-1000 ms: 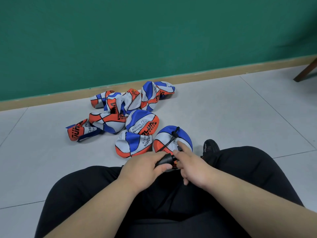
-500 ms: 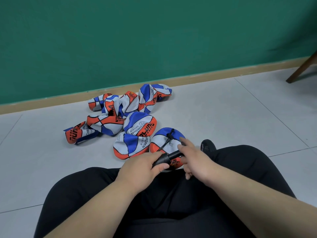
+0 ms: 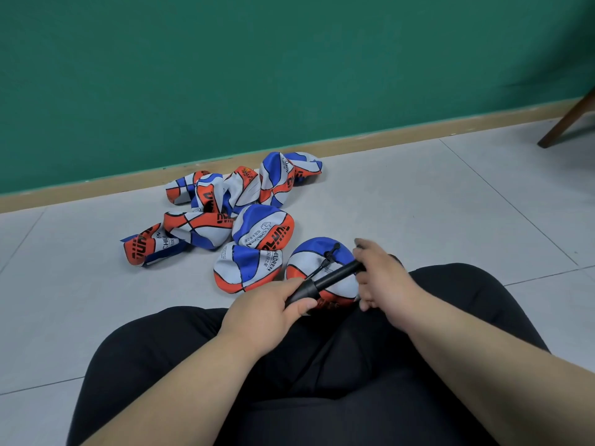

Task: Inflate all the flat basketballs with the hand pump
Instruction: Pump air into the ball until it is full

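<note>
A black hand pump point(image 3: 325, 281) lies slanted between my hands, its thin hose point(image 3: 326, 260) running to the top of a blue, white and orange basketball point(image 3: 309, 259) just in front of my knees. My left hand point(image 3: 273, 309) grips the pump's barrel at its lower left end. My right hand point(image 3: 378, 273) holds the pump's handle at the upper right, with the rod drawn out between the two. The ball looks partly filled and its lower half is hidden behind the pump and my hands.
Several flat blue, white and orange basketballs point(image 3: 225, 220) lie heaped on the grey tiled floor point(image 3: 434, 204) in front of a green wall. My legs in black trousers point(image 3: 322, 381) fill the foreground. A wooden chair leg point(image 3: 566, 123) stands at the far right.
My right hand has pulled the pump handle up and to the right, away from my left hand, so the black rod now shows between them. The view has shifted slightly.
</note>
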